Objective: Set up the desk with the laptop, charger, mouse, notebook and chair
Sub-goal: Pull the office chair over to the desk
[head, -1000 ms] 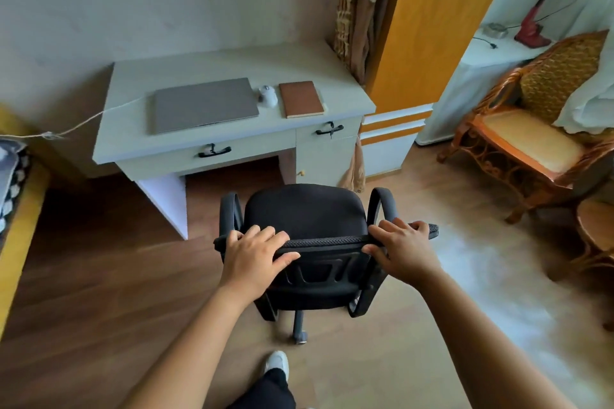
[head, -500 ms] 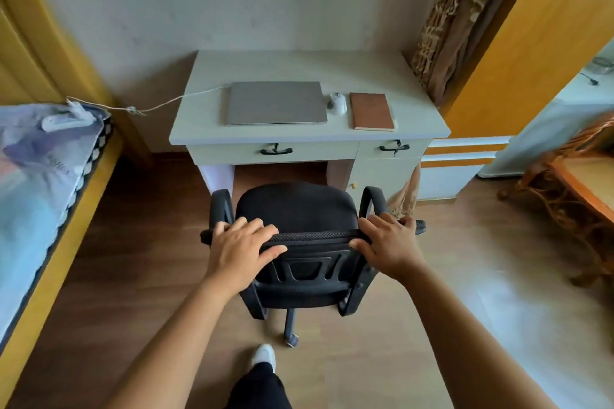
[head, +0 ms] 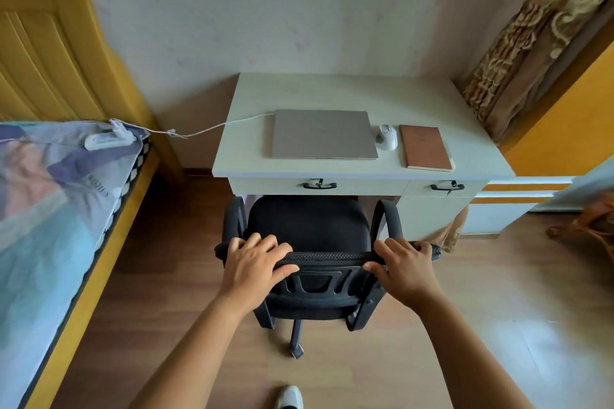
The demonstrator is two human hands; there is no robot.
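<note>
On top edge of chair (head: pixel 309 229) backrest, both hands clamp down: left hand (head: pixel 251 264) w/ fingers curled over rim, thumb behind; right hand (head: pixel 403 264) same. Chair's seat front sits just under desk (head: pixel 332 93) edge. Farther on desk: shut laptop (head: pixel 322 134) w/ charger cable (head: pixel 212 128) trailing left to bed (head: pixel 50 209), then mouse (head: pixel 387 137), notebook (head: pixel 425 148) at right.

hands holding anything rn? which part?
Yes, the chair. Left hand and right hand both grip the top edge of its backrest, one near each end.
</note>
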